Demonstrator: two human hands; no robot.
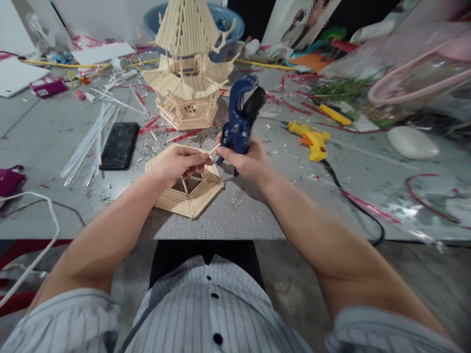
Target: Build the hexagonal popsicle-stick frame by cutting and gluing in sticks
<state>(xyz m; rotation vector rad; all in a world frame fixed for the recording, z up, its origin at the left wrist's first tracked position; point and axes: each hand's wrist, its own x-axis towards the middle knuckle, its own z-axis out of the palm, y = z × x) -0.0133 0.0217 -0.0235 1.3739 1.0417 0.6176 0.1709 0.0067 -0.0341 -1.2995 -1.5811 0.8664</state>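
A short thin wooden stick [214, 149] is pinched in the fingertips of my left hand [180, 164], its upper end meeting the thumb and finger of my right hand [248, 157]. The right hand is also closed around a blue pipe cutter [237, 117], held upright with its curved jaw at the top. Below my left hand lies a flat hexagonal frame of wooden sticks [176, 200], partly covered by that hand. Just behind the frame stands a pagoda model [189, 88] built from the same sticks.
A black phone [118, 146] and clear glue sticks [90, 142] lie on the left. To the right is a yellow glue gun [311, 139] with a black cord, near a white oval object [412, 142]. A blue basin [235, 30] sits behind the model. Scraps litter the grey table [250, 215].
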